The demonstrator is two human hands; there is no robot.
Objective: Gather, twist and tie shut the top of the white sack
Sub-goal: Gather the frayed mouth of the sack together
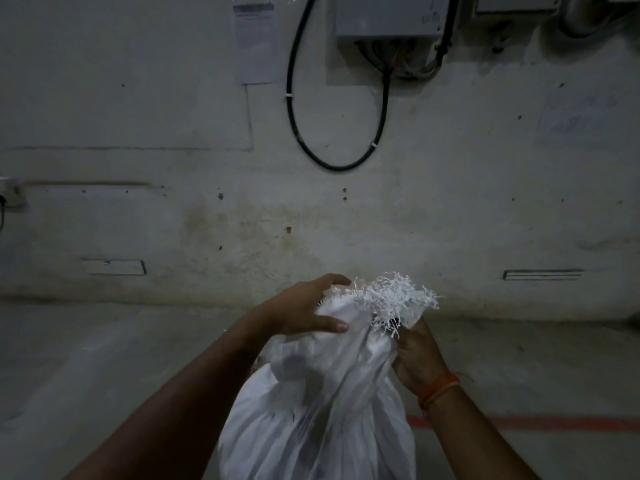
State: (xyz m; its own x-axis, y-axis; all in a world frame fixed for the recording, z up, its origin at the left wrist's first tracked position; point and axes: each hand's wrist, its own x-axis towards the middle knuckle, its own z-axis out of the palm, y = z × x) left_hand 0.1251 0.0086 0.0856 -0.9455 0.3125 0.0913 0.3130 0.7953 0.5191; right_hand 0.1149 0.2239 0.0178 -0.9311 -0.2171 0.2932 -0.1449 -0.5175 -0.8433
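Note:
A full white sack [322, 410] stands upright in front of me at the bottom centre. Its top is bunched into folds, with a frayed white edge [394, 299] sticking up. My left hand [304, 310] wraps the left side of the bunched top, fingers curled over the far side and thumb across the front. My right hand [417, 362] grips the gathered cloth on the right, just under the frayed edge. An orange thread band sits on my right wrist. The mouth of the sack is hidden inside the folds.
A stained grey wall [311, 202] rises close behind the sack. A metal box [388, 19] with a looping black cable [294, 126] hangs on it, beside a paper notice [254, 43]. The concrete floor carries a red line [554, 424] at the right.

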